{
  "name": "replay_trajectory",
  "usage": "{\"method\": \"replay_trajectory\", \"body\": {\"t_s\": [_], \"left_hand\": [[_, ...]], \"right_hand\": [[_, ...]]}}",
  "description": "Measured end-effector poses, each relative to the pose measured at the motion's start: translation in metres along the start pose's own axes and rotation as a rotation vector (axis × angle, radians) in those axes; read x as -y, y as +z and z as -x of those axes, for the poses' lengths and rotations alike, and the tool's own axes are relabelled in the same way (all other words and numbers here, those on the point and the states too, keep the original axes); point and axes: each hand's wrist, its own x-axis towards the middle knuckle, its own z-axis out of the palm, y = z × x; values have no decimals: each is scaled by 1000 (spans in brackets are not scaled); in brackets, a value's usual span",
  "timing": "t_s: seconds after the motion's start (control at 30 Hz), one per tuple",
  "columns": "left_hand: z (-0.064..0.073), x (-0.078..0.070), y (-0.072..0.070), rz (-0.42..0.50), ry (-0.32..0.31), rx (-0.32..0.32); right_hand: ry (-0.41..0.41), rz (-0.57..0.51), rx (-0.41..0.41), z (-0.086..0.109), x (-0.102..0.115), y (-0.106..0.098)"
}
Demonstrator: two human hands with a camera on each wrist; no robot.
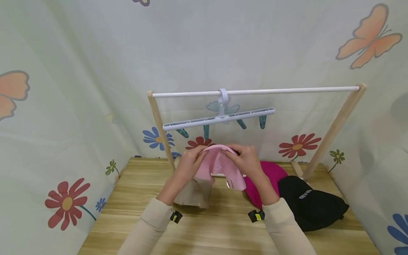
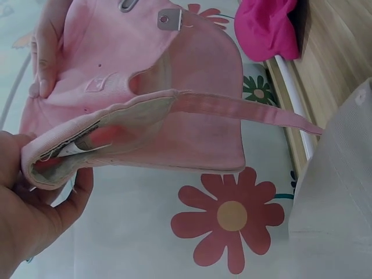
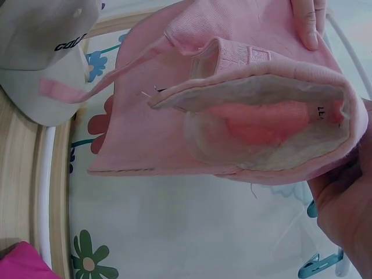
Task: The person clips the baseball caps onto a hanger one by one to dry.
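Note:
Both hands hold a pink cap [image 1: 231, 171] in the air, one at each side, above the table and in front of the clip hanger. My left hand [image 1: 187, 163] pinches the cap's edge with thumb and fingers; in the left wrist view that hand [image 2: 35, 209] grips a folded end of the sweatband. On the other side my right hand [image 1: 248, 162] grips the edge too, with its thumb on the near face. The right wrist view shows the cap [image 3: 139, 136] with its opening and inner lining towards the camera, and its back strap hanging loose.
A pale hanger [image 1: 191, 124] with several teal clips [image 1: 206, 131] hangs from a white rod [image 1: 287, 91] on a wooden stand [image 1: 334, 131]. On the wooden table [image 1: 127, 198] lie a beige cap [image 1: 191, 194] at left, and a magenta cap [image 1: 274, 173] and black cap [image 1: 312, 205] at right.

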Motion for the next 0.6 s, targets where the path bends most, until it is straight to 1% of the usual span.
{"method": "replay_trajectory", "body": {"t_s": [0.1, 0.23, 0.37, 0.47, 0.6], "left_hand": [[0, 1, 0, -8, -19, -1], [1, 2, -1, -7, -27, -7], [0, 3, -3, 9, -35, -8], [0, 4, -5, 28, -51, -9], [0, 6, -7, 51, -63, -28]], "right_hand": [[6, 5, -5, -1, 2, 0], [7, 19, -6, -2, 3, 0], [31, 29, 4, -3, 3, 1], [48, 38, 11, -4, 5, 1], [56, 47, 19, -6, 7, 2]]}}
